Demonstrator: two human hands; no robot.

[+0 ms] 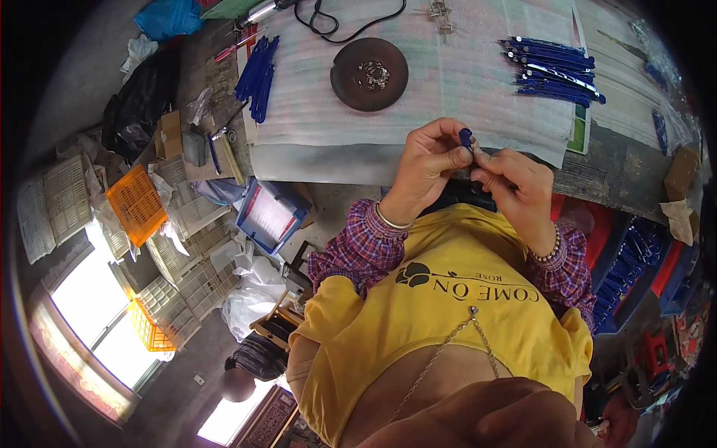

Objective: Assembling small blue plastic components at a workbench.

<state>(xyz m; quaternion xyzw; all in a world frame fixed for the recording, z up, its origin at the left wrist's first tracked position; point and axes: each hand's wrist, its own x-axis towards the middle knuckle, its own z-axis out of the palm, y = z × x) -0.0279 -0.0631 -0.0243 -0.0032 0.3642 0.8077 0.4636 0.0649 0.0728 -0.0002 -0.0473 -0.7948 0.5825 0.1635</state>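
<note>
The left hand (429, 168) and right hand (515, 187) meet at the fingertips above the desk's (597, 168) near edge, both pinched on one small blue part (466, 137) (a pen piece, by the look of it). The grip is fingertip-only, so a slip would likely send the part over the edge into the clutter below. Further out, a dish (369, 74) of tiny metal bits sits mid-desk; a careless reach toward the blue pens (554, 71) beyond could scatter them.

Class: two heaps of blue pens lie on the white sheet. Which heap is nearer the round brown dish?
The heap at the sheet's left edge, lying in a steep, near-upright bundle, is slightly nearer the round brown dish. The other heap fans out sideways, farther right.
</note>
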